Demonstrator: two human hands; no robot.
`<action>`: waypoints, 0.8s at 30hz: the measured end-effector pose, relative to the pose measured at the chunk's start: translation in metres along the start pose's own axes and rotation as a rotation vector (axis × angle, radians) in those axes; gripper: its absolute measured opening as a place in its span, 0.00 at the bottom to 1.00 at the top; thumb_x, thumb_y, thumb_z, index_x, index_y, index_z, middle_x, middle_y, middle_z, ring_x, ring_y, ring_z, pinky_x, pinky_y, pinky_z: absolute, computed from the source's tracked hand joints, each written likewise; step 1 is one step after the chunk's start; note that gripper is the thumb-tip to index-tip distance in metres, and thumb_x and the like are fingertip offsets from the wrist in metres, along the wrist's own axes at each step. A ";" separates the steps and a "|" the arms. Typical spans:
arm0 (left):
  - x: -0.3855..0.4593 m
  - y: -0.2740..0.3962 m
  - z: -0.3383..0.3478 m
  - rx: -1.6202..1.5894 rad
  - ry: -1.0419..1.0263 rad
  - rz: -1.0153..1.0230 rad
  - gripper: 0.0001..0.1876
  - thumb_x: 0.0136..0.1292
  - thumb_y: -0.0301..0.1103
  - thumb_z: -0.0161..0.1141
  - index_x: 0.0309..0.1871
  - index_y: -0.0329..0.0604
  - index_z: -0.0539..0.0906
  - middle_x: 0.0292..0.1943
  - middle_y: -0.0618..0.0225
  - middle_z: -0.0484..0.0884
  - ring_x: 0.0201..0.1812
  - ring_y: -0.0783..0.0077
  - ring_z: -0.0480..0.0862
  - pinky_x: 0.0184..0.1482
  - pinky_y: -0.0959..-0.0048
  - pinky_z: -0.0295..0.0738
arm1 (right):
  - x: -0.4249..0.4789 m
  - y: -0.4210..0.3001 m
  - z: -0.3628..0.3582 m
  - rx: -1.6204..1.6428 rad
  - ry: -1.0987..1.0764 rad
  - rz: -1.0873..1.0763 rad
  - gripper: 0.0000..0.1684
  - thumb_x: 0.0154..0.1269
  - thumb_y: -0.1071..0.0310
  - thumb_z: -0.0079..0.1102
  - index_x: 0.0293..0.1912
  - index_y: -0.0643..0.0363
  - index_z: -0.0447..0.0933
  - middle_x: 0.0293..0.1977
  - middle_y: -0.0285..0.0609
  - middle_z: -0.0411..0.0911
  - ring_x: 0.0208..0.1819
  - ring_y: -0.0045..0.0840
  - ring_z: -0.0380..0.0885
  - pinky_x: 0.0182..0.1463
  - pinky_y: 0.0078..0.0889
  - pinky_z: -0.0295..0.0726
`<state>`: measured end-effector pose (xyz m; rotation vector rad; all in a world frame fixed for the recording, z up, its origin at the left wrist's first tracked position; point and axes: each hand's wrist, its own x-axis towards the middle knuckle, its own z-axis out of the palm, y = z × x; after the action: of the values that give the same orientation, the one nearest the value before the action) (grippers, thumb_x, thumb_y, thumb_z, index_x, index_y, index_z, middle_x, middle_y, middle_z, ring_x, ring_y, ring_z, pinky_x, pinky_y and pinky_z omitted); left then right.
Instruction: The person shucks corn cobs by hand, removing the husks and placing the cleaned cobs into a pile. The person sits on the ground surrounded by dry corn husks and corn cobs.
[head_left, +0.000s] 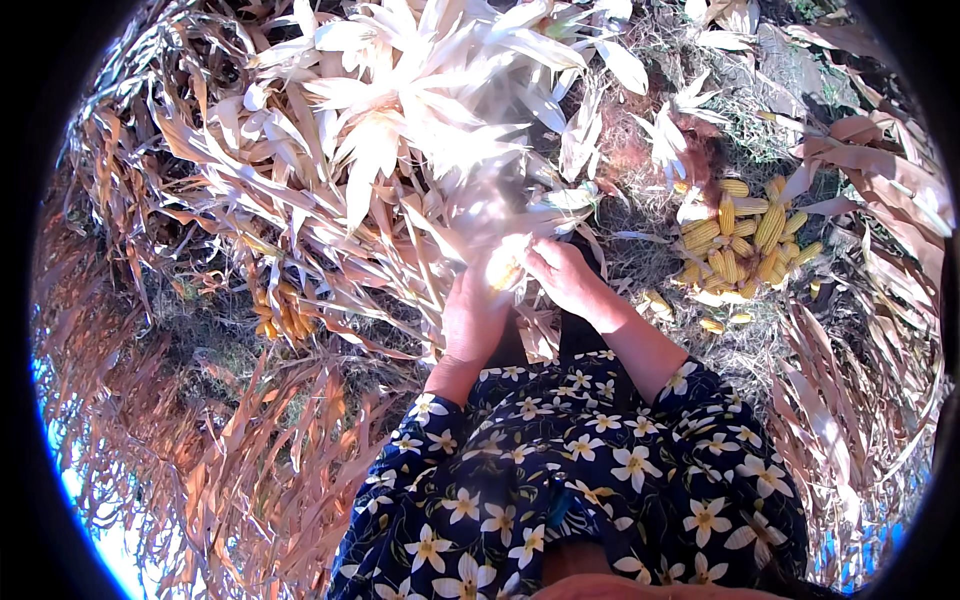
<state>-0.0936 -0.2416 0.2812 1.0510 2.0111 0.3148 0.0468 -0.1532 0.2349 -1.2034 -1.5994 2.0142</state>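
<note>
Between my hands, in front of my body, is an ear of corn (507, 271) with yellow kernels showing and pale husk around its upper end. My left hand (475, 311) is closed about its left side and lower part. On the other side, my right hand (559, 274) pinches the pale husk near the ear's top. Strong glare washes out part of the ear and the fingertips of my left hand. Dry corn stalks (405, 281) lie just left of my left hand.
Pale opened husks (420, 97) heap up ahead. A pile of bare yellow corn ears (739, 240) lies on the ground to the right, with loose ears nearby. A smaller group of ears (285, 315) sits at left. Dry corn plants (262, 480) stand at lower left.
</note>
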 end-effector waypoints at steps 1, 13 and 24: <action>-0.003 -0.002 0.003 -0.021 0.019 0.003 0.36 0.46 0.28 0.71 0.61 0.44 0.68 0.50 0.54 0.76 0.51 0.52 0.78 0.52 0.63 0.74 | -0.002 -0.002 0.001 -0.008 0.005 -0.014 0.13 0.68 0.65 0.51 0.42 0.67 0.72 0.28 0.55 0.76 0.32 0.47 0.77 0.36 0.37 0.74; -0.022 0.016 0.047 -0.533 0.222 0.066 0.30 0.51 0.28 0.64 0.60 0.39 0.68 0.51 0.59 0.74 0.56 0.59 0.72 0.59 0.67 0.67 | -0.005 -0.005 0.000 1.116 0.176 0.345 0.13 0.68 0.73 0.43 0.47 0.69 0.72 0.40 0.51 0.79 0.44 0.32 0.80 0.51 0.33 0.78; -0.001 -0.023 0.041 -1.683 0.031 -0.413 0.30 0.65 0.55 0.54 0.60 0.41 0.69 0.53 0.63 0.76 0.54 0.66 0.76 0.57 0.65 0.70 | -0.022 -0.018 0.038 1.504 0.245 0.666 0.11 0.70 0.73 0.44 0.48 0.67 0.70 0.36 0.44 0.76 0.38 0.26 0.77 0.45 0.25 0.79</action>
<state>-0.0746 -0.2629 0.2434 -0.4234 1.1800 1.4057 0.0268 -0.1865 0.2613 -1.1609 0.6416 2.3149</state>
